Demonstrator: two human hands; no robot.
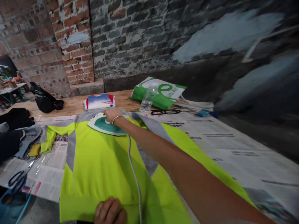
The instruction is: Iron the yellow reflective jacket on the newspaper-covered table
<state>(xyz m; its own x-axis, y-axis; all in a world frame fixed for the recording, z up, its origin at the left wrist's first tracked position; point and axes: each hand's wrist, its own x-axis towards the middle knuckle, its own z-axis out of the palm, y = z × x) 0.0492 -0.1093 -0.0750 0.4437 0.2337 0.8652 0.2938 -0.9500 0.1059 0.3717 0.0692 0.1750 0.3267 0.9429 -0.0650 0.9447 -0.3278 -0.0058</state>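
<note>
My right hand is closed round the handle of a clothes iron, white with a teal body. The iron rests flat on the upper chest of a bright yellow-green long-sleeved shirt with grey panels. A braided power cord runs from the iron's back down across the shirt. At the bottom edge, my left hand has its fingers curled together over the shirt's lower hem; the thumb is hidden. My right forearm covers part of the shirt's right side.
Newspaper covers the wooden table. Scissors, a yellow sponge-like piece and dark clothes lie left. Behind are a black bag, folded cloth, water bottle, glasses and green-white bag. A brick wall stands behind.
</note>
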